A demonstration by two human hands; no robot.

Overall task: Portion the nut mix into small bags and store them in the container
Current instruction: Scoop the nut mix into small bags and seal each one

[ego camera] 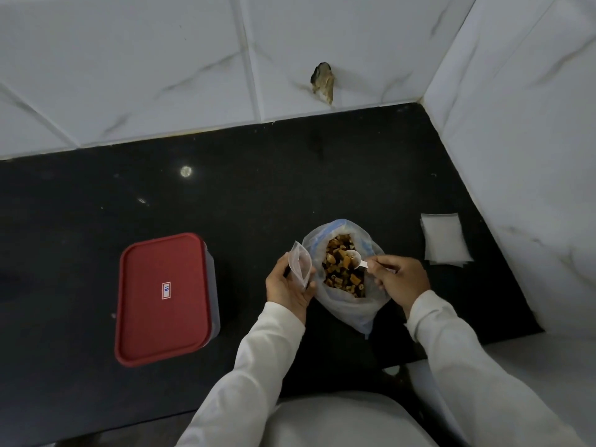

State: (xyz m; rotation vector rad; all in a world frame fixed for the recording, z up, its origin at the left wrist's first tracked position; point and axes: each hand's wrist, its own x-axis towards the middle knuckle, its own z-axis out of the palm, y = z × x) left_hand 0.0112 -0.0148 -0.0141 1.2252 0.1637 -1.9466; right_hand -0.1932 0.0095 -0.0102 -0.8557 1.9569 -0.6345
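nut mix (342, 279): loose brown, tan and orange pieces, lying in the open mouth of the big bag (350, 309); set near the front edge of the counter (258, 188), right of centre.
big bag: clear plastic with a blue strip at the rim. Its mouth is spread wide and faces up. It lies on the counter between the two hands.
scoop (352, 258): small and white, with its bowl over the upper part of the mix. Whether it carries any pieces cannot be told.
right hand (403, 280): fingers curled, pinching the scoop's handle; over the big bag's right edge.
small bag (301, 262): clear, zip-top, held upright with its mouth up, just left of the big bag.
left hand (287, 285): thumb and fingers curled round the lower part of the small bag.
sleeves (267, 350): white and long, on both arms.
container (215, 285): rectangular with clear walls, closed by a red lid (145, 317); on the counter, well left of the hands.
label (166, 290): white with a red border, at the lid's centre.
stack (446, 238): flat clear bags on the counter, right of the big bag and apart from it, near the right wall.
counter: black, speckled and glossy.
wall (129, 75): white marbled tiles at the back and right, with a chipped hole (322, 82) in the back face above the counter.
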